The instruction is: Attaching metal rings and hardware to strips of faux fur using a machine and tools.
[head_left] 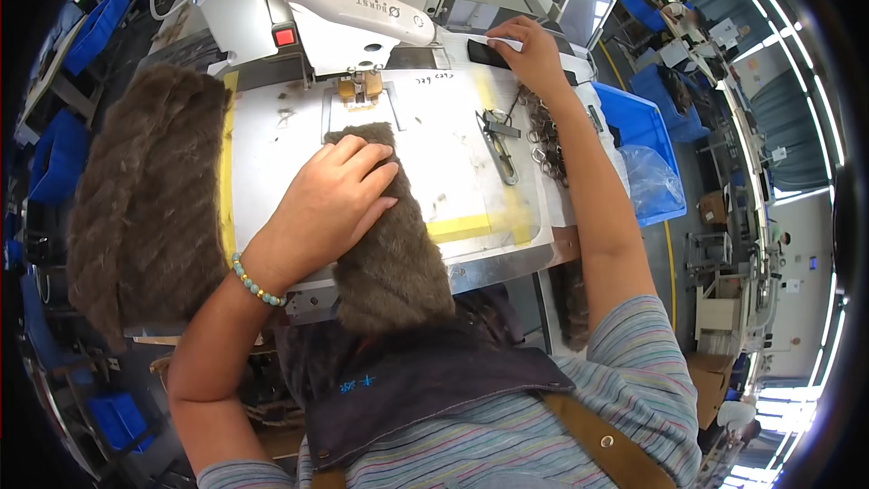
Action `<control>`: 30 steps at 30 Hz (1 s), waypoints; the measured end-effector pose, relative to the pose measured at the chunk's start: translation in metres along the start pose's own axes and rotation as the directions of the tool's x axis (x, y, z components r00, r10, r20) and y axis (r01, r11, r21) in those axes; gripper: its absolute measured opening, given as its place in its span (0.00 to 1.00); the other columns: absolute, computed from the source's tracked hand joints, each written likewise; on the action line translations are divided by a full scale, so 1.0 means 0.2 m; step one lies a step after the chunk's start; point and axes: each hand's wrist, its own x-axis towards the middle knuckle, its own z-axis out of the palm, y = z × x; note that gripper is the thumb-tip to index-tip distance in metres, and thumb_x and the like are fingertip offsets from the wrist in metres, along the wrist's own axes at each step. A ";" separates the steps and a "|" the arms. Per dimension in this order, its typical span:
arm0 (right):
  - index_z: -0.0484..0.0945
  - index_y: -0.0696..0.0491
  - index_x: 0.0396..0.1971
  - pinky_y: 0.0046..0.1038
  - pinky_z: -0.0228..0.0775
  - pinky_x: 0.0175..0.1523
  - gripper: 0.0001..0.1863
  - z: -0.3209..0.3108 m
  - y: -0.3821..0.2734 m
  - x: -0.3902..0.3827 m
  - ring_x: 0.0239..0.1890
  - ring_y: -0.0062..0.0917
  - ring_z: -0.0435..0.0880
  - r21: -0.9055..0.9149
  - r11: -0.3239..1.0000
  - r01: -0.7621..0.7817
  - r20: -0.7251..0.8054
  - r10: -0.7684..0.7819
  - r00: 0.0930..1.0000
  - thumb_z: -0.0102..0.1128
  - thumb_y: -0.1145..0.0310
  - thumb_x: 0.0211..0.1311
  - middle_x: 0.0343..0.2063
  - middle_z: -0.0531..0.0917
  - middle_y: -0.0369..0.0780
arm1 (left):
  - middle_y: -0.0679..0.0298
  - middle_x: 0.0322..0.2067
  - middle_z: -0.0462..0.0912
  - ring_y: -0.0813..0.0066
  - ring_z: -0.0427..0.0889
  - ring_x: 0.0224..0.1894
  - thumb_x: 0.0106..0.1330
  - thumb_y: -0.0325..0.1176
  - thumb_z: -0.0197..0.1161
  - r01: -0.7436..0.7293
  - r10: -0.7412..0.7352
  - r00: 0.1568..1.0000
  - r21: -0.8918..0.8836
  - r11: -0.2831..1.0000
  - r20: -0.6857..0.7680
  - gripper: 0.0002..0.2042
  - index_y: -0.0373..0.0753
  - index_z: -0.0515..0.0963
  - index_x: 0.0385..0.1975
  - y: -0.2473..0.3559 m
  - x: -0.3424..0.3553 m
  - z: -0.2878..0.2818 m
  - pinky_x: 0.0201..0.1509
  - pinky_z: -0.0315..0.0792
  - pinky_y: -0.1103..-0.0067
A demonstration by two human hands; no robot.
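Note:
A strip of brown fur (394, 263) runs from under the sewing machine's brass-coloured clamp area down over the near table edge. My left hand (339, 186) lies across its upper part and holds it against the white work plate, fingers bent over the fur and thumb apart. Farther off to the right, my right hand (534, 52) reaches over a flat black rectangular object (484, 54); its fingers are bent and apart, and nothing shows between them. The clamp (360, 89) sits just beyond the strip's far end. Thread snips (498, 149) rest right of the strip.
A large pile of brown fur (149, 199) covers the left side. Metal rings or clasps (546, 140) lie beside my right forearm. A blue bin (647, 122) with a clear plastic bag stands at the right. The machine head (335, 18) overhangs the plate.

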 end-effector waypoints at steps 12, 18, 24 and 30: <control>0.91 0.55 0.42 0.32 0.76 0.40 0.07 0.04 -0.06 -0.05 0.32 0.33 0.85 -0.001 1.000 -0.017 0.067 0.017 0.998 0.70 0.73 0.66 0.35 0.86 0.42 | 0.57 0.55 0.83 0.57 0.80 0.57 0.62 0.31 0.73 0.051 -0.050 0.997 -0.016 0.999 0.061 0.18 0.32 0.83 0.50 0.03 0.02 -0.02 0.62 0.76 0.66; 0.91 0.57 0.41 0.34 0.77 0.43 0.07 -0.05 -0.07 -0.04 0.36 0.37 0.86 0.051 0.998 0.021 0.145 -0.028 0.989 0.71 0.72 0.65 0.36 0.86 0.42 | 0.58 0.54 0.83 0.61 0.79 0.55 0.63 0.32 0.73 0.007 -0.008 1.000 0.031 1.000 0.026 0.17 0.33 0.82 0.50 0.02 0.02 -0.01 0.56 0.75 0.70; 0.91 0.56 0.40 0.36 0.77 0.45 0.07 -0.04 -0.02 0.01 0.38 0.40 0.87 -0.090 0.992 0.089 0.204 -0.070 0.976 0.71 0.73 0.64 0.36 0.87 0.43 | 0.57 0.54 0.82 0.60 0.79 0.55 0.64 0.32 0.73 0.008 -0.009 0.999 0.032 0.999 0.035 0.17 0.33 0.82 0.50 0.03 0.03 -0.01 0.58 0.75 0.69; 0.92 0.55 0.37 0.40 0.78 0.46 0.08 -0.05 -0.01 0.11 0.38 0.44 0.87 -0.114 0.989 0.098 0.361 -0.051 0.931 0.72 0.70 0.61 0.33 0.88 0.45 | 0.57 0.54 0.82 0.60 0.79 0.56 0.64 0.33 0.73 0.010 -0.011 0.999 0.030 1.000 0.034 0.17 0.33 0.82 0.50 0.03 0.03 -0.01 0.59 0.75 0.69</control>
